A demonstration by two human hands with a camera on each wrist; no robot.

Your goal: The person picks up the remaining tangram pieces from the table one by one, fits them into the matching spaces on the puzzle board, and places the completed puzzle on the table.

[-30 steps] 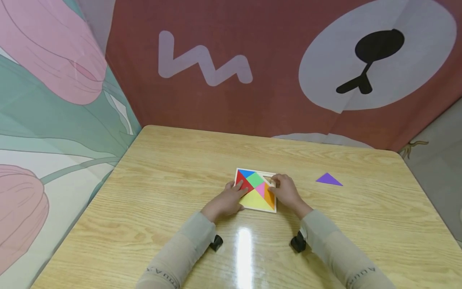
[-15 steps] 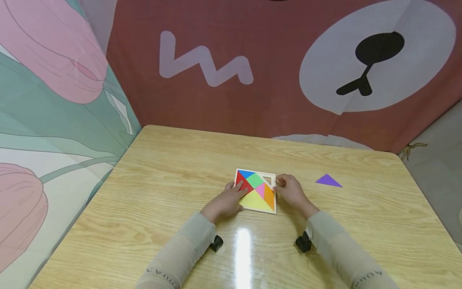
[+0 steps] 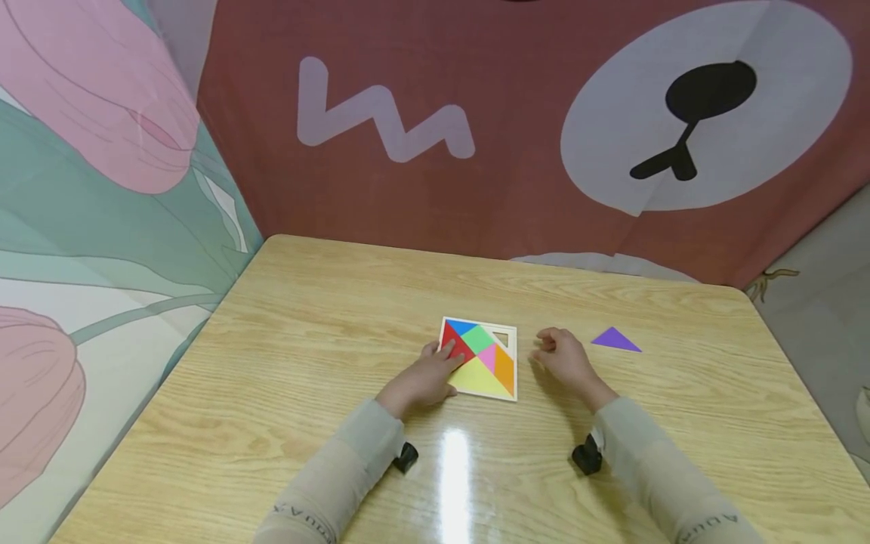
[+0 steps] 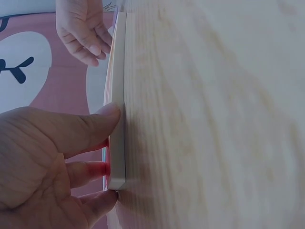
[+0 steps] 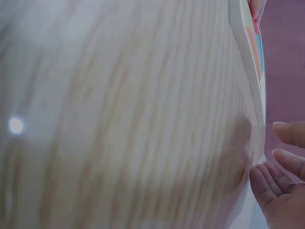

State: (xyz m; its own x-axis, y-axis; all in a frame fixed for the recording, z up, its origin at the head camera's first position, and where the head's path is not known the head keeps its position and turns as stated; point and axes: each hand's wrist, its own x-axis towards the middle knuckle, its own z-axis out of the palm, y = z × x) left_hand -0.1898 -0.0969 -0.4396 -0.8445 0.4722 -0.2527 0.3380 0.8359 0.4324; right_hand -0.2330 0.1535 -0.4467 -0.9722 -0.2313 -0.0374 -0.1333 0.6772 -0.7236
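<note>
A square tangram puzzle board (image 3: 485,376) with a white frame lies flat on the table. Red, blue, green, pink, orange and yellow pieces sit inside it. Its far right corner is a bare white recess with a small triangular cutout. My left hand (image 3: 423,379) holds the board at its near left: in the left wrist view the thumb (image 4: 102,125) presses the side edge and other fingers lie over the red piece and the corner. Just right of the board hovers my right hand (image 3: 566,364), fingers loosely bent, holding nothing. Beyond it lies a purple triangle piece (image 3: 615,340).
The wood-grain table (image 3: 326,340) spreads all around the board, with a bright glare streak in front. A reddish cartoon curtain (image 3: 408,204) hangs behind the far edge. Dark wrist cameras (image 3: 587,455) sit under both sleeves.
My right hand has drawn away from the board's far right corner, moving right toward the purple triangle. The left hand has stayed on the board, and the pieces lie as before.
</note>
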